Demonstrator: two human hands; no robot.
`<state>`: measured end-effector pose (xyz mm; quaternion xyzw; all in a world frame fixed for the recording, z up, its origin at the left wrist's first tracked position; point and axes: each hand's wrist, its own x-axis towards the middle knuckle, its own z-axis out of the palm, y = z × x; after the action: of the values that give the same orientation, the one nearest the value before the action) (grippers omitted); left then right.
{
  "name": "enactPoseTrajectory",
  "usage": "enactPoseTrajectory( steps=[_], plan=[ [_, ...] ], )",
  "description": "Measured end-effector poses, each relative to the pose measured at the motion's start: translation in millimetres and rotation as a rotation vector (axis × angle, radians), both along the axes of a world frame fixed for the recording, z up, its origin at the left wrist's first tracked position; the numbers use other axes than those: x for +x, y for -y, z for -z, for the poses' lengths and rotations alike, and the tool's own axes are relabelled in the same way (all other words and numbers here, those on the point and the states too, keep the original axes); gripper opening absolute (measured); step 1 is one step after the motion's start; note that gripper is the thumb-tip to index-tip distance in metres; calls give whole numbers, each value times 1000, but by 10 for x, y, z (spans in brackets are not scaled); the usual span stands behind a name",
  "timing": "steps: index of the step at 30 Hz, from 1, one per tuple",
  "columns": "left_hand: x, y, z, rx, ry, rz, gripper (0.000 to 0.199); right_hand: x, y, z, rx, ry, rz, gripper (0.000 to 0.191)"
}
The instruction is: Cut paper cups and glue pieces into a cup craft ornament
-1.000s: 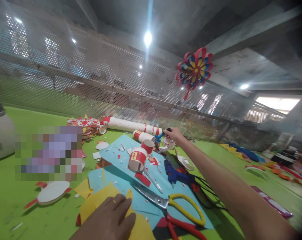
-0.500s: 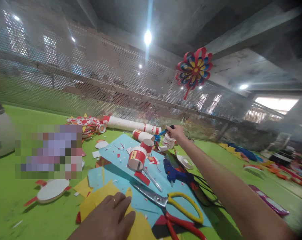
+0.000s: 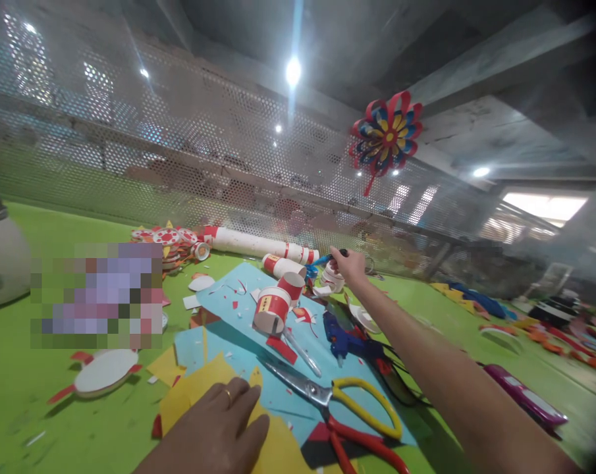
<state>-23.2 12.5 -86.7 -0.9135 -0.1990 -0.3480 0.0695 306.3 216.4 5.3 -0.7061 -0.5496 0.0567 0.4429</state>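
My left hand (image 3: 223,421), with a ring on one finger, rests on yellow paper (image 3: 184,398) with its fingers apart. Far out, near the back of the table, my right hand (image 3: 351,264) is closed around a slim blue pen-like thing (image 3: 322,260) with a dark end. Its tip reaches toward a small blue object (image 3: 309,275) beside the white paper cups (image 3: 332,280). Scissors (image 3: 319,393) with one yellow and one red handle lie open on light blue paper (image 3: 243,289). Red and white paper cups (image 3: 272,309) lie on the same paper.
A blue glue gun (image 3: 344,339) with dark cables lies under my right forearm. A long white tube of cups (image 3: 258,245) runs along the back. At left are a white paper disc (image 3: 106,372) and a pale jar (image 3: 4,263). A magenta case (image 3: 527,398) lies at right.
My right hand and forearm have shifted very slightly right, with the blue pen-like thing still held. My left hand stays on the yellow paper, and the view has tilted a little.
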Motion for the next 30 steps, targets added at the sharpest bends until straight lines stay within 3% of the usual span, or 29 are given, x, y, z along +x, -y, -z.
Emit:
enactPoseTrajectory(
  steps=[5,15,22,30],
  plan=[
    [-6,22,-17,-17,-85,-89,21,-126,-1,59,54,131,41,28],
    [-40,-16,-7,-19,-120,-27,19,2,183,-27,26,340,80,28],
    [-21,24,-27,-50,-103,-47,19,-180,201,39,-14,502,-7,28],
    [-39,-5,-14,-44,-85,-11,19,-19,364,-177,-79,615,-117,26]
  ],
)
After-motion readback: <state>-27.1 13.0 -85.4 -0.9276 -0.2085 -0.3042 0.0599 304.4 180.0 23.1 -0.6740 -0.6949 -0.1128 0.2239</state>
